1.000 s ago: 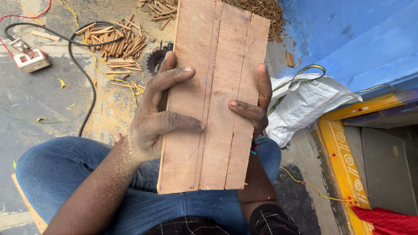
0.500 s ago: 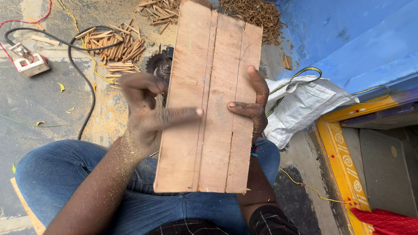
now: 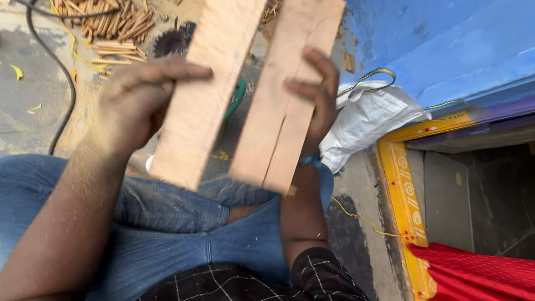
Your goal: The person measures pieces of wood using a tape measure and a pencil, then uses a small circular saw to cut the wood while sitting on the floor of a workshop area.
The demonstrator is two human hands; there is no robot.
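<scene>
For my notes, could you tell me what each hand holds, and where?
Left hand grips one wooden strip at its left edge; right hand holds the wider scored piece at its right edge.

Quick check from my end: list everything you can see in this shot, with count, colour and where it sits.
wooden strip: 1, pale brown, in the left hand
wooden piece: 1, pale brown, lengthwise crack, in the right hand, apart from the strip
wood sticks: a heap, tan, ground upper left
saw blade: 1, dark, beside the sticks
cable: 1, black, left ground
sack: 1, white, right of the wood
wall: blue, upper right
door frame: yellow, right
cloth: red, lower right
jeans: blue, on the legs below
left hand: 1, dusty
right hand: 1
</scene>
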